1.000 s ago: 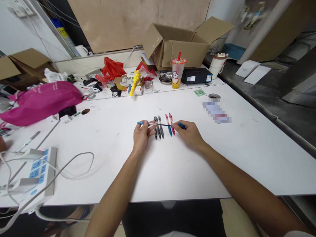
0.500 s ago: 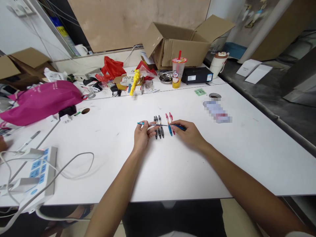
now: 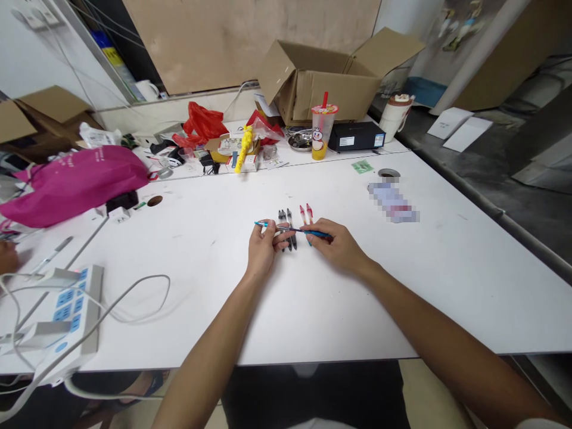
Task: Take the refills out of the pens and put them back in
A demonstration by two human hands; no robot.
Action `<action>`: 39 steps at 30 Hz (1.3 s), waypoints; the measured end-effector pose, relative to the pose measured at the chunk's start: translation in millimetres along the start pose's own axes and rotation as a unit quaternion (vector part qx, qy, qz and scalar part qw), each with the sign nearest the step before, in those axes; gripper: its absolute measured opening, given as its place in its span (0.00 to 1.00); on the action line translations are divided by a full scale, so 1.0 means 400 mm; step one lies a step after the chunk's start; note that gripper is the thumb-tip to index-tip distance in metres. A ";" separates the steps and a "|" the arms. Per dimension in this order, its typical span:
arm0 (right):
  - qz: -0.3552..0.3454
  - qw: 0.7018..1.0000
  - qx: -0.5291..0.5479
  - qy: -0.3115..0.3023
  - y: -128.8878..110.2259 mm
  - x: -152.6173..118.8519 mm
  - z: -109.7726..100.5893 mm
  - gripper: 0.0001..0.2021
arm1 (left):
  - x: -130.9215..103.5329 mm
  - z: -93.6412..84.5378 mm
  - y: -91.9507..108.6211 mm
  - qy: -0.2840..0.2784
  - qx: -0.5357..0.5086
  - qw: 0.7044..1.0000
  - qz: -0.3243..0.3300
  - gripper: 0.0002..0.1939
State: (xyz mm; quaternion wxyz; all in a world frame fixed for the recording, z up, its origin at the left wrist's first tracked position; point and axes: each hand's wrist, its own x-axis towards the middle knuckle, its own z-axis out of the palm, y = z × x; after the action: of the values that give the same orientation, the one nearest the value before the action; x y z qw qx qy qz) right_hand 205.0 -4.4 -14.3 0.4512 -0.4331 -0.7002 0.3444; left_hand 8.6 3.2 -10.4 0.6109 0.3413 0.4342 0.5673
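My left hand (image 3: 261, 250) is closed on the upper part of a blue pen (image 3: 260, 224), thumb on top and the other fingers partly curled. From there a thin dark refill (image 3: 292, 229) runs across to the blue grip part (image 3: 319, 234), pinched by my right hand (image 3: 340, 243). Under and beside my left fingertips lie several black pens (image 3: 289, 217), side by side on the white table (image 3: 308, 310). Two red pens (image 3: 306, 213) lie just beyond my right fingertips. A bit of blue beside them is mostly hidden by my right hand.
Along the back stand an open cardboard box (image 3: 330, 89), a drink cup (image 3: 320, 134), a black box (image 3: 357, 137) and red plastic bags (image 3: 203, 122). A power strip (image 3: 74, 316) with looping cables lies at left, near a magenta bag (image 3: 80, 185). Another person's hand (image 3: 8, 257) shows at the left edge.
My left hand has moved slightly right with its pen part, and the two hands are closer together. My right hand has shifted a little left and now covers more of the blue pen lying below it.
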 end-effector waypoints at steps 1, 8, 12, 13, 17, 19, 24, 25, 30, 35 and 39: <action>-0.009 1.000 -0.003 -0.007 0.000 0.000 0.000 0.12 | 0.001 -0.001 -0.001 0.002 0.000 1.000 0.001 0.18; 0.063 0.998 0.013 0.005 0.001 -0.007 0.012 0.11 | -0.009 0.008 -0.019 -0.047 0.038 0.998 -0.001 0.21; 0.075 0.997 0.009 -0.005 0.001 -0.011 0.024 0.13 | -0.014 0.011 -0.020 -0.041 0.047 0.998 0.002 0.21; 0.071 0.997 0.014 0.001 0.002 -0.011 0.026 0.12 | -0.013 0.010 -0.019 -0.032 0.043 0.999 0.006 0.21; 0.071 0.997 0.013 -0.020 0.006 -0.011 0.027 0.11 | -0.008 0.003 -0.014 -0.004 0.040 0.999 0.017 0.21; 0.079 0.996 0.013 -0.024 0.004 -0.010 0.024 0.11 | -0.008 0.002 -0.012 -0.003 0.047 0.999 0.018 0.20; 0.091 0.995 -0.001 -0.032 -0.005 -0.010 0.018 0.12 | -0.008 0.003 -0.010 -0.001 0.052 0.999 0.017 0.19; 0.090 0.995 -0.005 -0.031 -0.006 -0.010 0.018 0.12 | -0.008 0.003 -0.010 0.001 0.052 0.999 0.017 0.19; 0.113 0.992 -0.025 -0.051 -0.005 -0.012 0.021 0.17 | -0.008 0.003 -0.011 -0.006 0.058 0.998 0.024 0.19; 0.116 0.991 -0.020 -0.063 -0.009 -0.015 0.020 0.16 | -0.005 -0.006 -0.012 -0.024 0.060 0.997 0.044 0.20; 0.150 0.983 0.028 -0.107 -0.018 -0.018 0.020 0.21 | -0.001 -0.013 -0.010 -0.053 0.061 0.994 0.067 0.20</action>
State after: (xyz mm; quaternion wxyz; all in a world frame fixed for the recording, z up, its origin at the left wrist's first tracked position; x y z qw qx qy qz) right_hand 196.8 -14.5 -13.3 0.3293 -0.4811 -0.6616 0.4717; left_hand 5.3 1.8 -16.2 0.5719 0.4361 0.4113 0.5600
